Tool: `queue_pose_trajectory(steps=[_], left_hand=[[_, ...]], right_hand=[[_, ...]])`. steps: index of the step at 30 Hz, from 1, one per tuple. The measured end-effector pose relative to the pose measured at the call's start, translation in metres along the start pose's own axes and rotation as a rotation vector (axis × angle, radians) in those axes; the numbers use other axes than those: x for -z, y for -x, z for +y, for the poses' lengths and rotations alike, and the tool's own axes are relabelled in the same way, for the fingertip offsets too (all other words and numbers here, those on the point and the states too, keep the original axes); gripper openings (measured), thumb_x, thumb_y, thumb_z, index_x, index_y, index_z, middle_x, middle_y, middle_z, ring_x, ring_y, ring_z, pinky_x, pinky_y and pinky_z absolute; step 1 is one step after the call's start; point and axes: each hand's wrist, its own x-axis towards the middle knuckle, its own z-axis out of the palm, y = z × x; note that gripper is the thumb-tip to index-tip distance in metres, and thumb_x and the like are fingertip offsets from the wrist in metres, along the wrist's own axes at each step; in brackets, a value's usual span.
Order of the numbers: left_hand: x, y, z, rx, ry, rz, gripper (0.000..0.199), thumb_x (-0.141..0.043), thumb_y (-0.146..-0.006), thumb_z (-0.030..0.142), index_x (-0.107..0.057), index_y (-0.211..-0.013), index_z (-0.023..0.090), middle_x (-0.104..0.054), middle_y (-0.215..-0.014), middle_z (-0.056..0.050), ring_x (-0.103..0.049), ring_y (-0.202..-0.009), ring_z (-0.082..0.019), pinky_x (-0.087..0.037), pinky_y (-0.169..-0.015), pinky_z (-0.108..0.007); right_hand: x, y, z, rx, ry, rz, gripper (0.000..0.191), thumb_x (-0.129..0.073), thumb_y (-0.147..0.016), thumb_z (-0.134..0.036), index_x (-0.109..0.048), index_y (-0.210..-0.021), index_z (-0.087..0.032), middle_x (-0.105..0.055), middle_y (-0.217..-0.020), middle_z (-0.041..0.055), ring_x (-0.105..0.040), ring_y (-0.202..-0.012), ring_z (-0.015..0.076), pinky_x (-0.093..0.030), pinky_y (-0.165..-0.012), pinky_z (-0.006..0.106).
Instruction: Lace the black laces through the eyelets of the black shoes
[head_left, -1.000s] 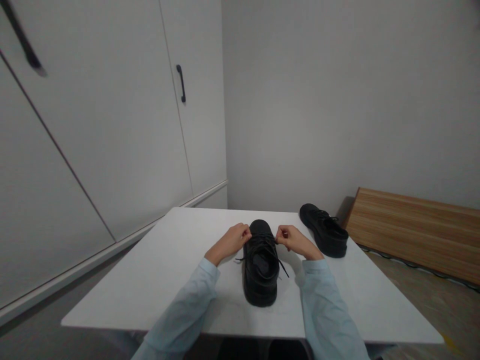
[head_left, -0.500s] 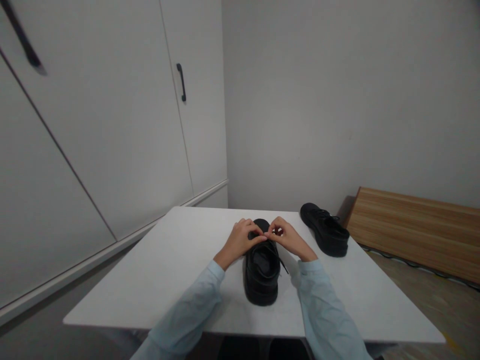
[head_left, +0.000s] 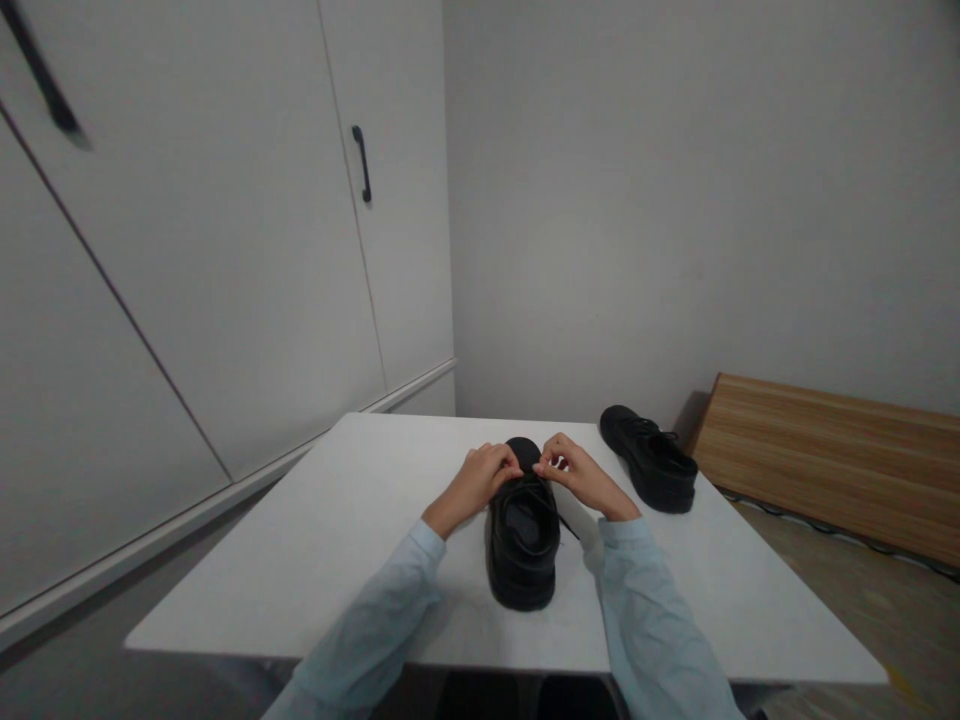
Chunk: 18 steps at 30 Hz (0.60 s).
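A black lace-up shoe (head_left: pixel 523 575) rests on the white table, its toe pointing away from me and its heel toward me. My left hand (head_left: pixel 484 475) is closed in a pinch at the left side of the lacing, near the toe. On the right side of the lacing, my right hand (head_left: pixel 574 472) pinches with thumb and fingertips. Both seem to grip the shoe's black lace, though it is hardly visible between the fingers. A loose lace end (head_left: pixel 568 526) hangs off the shoe's right side.
Another black shoe (head_left: pixel 652 462) stands at the table's back right corner. The white table (head_left: pixel 322 560) reaches toward white cabinets (head_left: pixel 225 250) on the left. Beyond its right edge a wood-grain board (head_left: pixel 832 460) leans near the grey wall.
The fingertips of my two hands, touching before, are now slightly apart. My left hand has shifted a little left and its fingers have closed more.
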Motion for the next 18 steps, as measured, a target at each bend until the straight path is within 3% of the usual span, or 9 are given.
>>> queue_pose_trajectory(steps=[10, 18], left_hand=[[0.018, 0.004, -0.005, 0.016, 0.021, -0.102, 0.011, -0.056, -0.085, 0.024, -0.058, -0.077, 0.016, -0.059, -0.071, 0.001, -0.051, -0.069, -0.014, -0.035, -0.066, -0.023], [0.027, 0.011, -0.008, -0.020, 0.099, -0.152, 0.018, -0.051, -0.087, 0.032, -0.055, -0.082, 0.016, -0.058, -0.077, 0.000, -0.050, -0.071, -0.012, -0.036, -0.065, -0.021]], right_hand=[[0.012, 0.007, -0.004, -0.059, -0.018, -0.022, 0.024, -0.062, -0.079, -0.041, -0.056, -0.072, -0.019, -0.053, -0.082, 0.0014, -0.051, -0.077, 0.0152, -0.039, -0.066, 0.027], [0.015, 0.010, 0.002, -0.094, -0.044, -0.068, 0.027, -0.062, -0.078, -0.043, -0.057, -0.072, -0.018, -0.055, -0.081, 0.0015, -0.052, -0.077, 0.0151, -0.039, -0.067, 0.027]])
